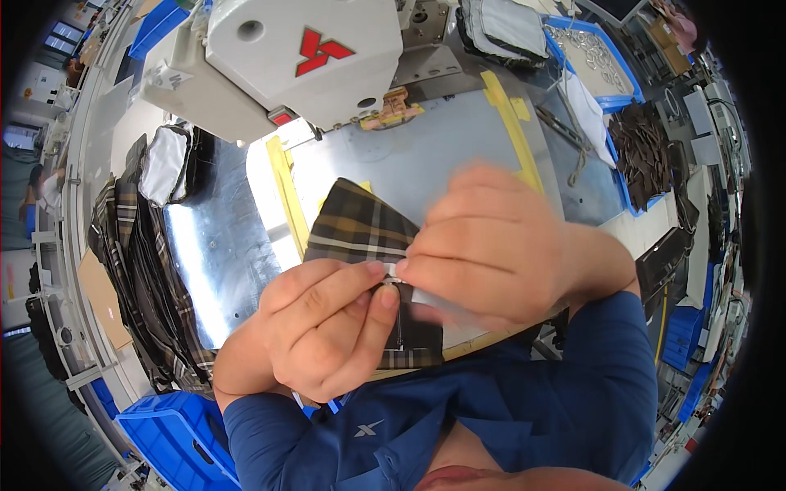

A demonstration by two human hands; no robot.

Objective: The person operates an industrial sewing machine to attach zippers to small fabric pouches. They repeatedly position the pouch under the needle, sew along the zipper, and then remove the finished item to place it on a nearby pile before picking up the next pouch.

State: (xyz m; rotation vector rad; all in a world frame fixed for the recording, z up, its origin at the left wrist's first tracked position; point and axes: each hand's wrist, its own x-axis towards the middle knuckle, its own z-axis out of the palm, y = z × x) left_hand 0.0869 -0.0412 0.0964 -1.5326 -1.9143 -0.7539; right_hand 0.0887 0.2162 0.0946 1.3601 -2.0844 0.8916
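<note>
Mid-frame, your left hand [323, 323] is pinching a small silvery-white piece [391, 271] over brown-and-black plaid fabric [358, 225], your right hand [499, 250] is curling against it, grip unclear, while a red emblem [309, 64] is marking the white-bodied machine [237, 61] at upper centre.

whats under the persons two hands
Plaid fabric shows between and partly beneath the left hand and right hand; whatever they directly cover can't be seen.
</note>
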